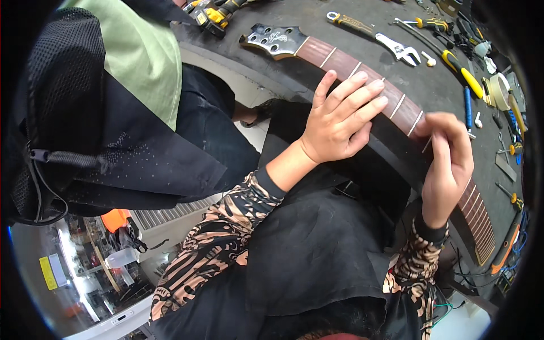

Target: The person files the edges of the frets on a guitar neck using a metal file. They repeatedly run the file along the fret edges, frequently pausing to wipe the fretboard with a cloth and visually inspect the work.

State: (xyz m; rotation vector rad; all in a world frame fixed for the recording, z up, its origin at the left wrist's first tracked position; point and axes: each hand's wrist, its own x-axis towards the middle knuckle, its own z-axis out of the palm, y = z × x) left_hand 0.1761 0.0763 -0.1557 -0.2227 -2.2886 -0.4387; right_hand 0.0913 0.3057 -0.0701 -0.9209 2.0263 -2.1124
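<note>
A guitar neck lies slantwise along the near edge of the workbench, its dark headstock (279, 39) at the upper left. The reddish-brown fretboard (338, 60) faces up, crossed by pale frets. My left hand (343, 116) rests flat on it, fingers stretched out and thumb toward the near side. Farther right, my right hand (447, 164) bends over the fretboard with its fingers curled and pressed together at the surface. Whatever may be pinched under those fingertips is hidden. Beyond my right wrist, the closely fretted end of the neck (479, 226) shows again.
On the dark workbench (306, 17) beyond the neck lie an adjustable wrench (396, 48), a yellow-handled tool (462, 71), a blue rod (468, 107), a tape roll (500, 92) and several screwdrivers. A yellow-black power tool (212, 20) sits upper left. Another person's dark garment (158, 153) is close at left.
</note>
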